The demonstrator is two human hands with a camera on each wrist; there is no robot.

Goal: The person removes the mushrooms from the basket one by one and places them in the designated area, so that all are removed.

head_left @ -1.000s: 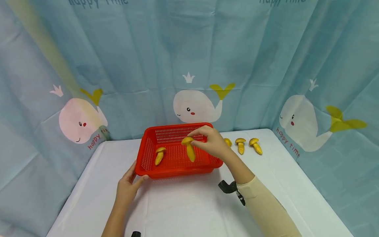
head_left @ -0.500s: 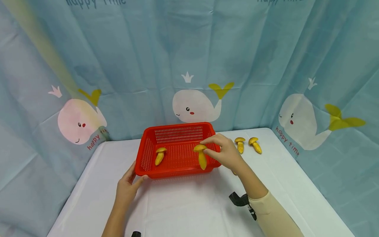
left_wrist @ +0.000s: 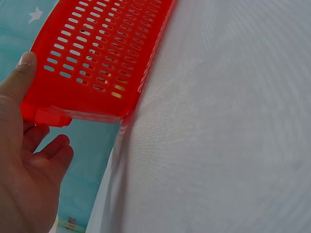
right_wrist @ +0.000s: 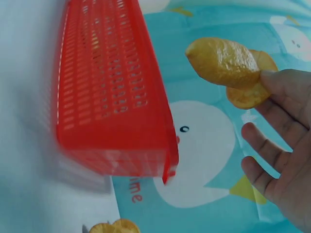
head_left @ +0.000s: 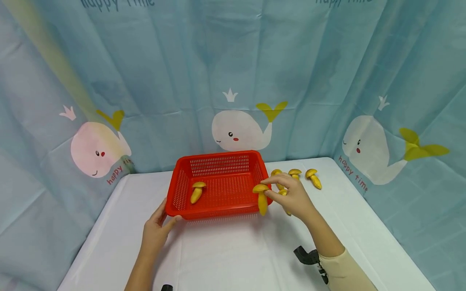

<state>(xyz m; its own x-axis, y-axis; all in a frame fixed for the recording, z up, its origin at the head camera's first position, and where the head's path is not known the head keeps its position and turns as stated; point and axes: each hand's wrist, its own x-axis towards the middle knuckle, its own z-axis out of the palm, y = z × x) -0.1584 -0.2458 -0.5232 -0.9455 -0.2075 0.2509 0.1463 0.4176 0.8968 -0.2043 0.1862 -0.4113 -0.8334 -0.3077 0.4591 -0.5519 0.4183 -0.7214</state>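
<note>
My left hand [head_left: 156,232] grips the near left corner of a red plastic basket [head_left: 222,212], with the thumb on the rim and the other fingers beneath it in the left wrist view. Inside the basket, toward its left, lies one yellow toy mushroom [head_left: 198,192]. Another yellow mushroom [head_left: 262,200] hangs stem down at the basket's near right corner, pinched by the cap between the thumb and fingers of my right hand [head_left: 293,196]. The right wrist view shows this mushroom's stem [right_wrist: 223,60] beside the basket's rim, with the remaining fingers spread loosely.
Several mushrooms lie on the white table right of the basket, including one at the far right [head_left: 314,178] and one partly hidden by my right hand [head_left: 284,193]. A blue curtain [head_left: 182,133] with printed whales stands behind and at both sides.
My right hand has carried the pinched mushroom rightward and toward me, from over the basket's middle to its near right corner. The left hand and basket have stayed in place.
</note>
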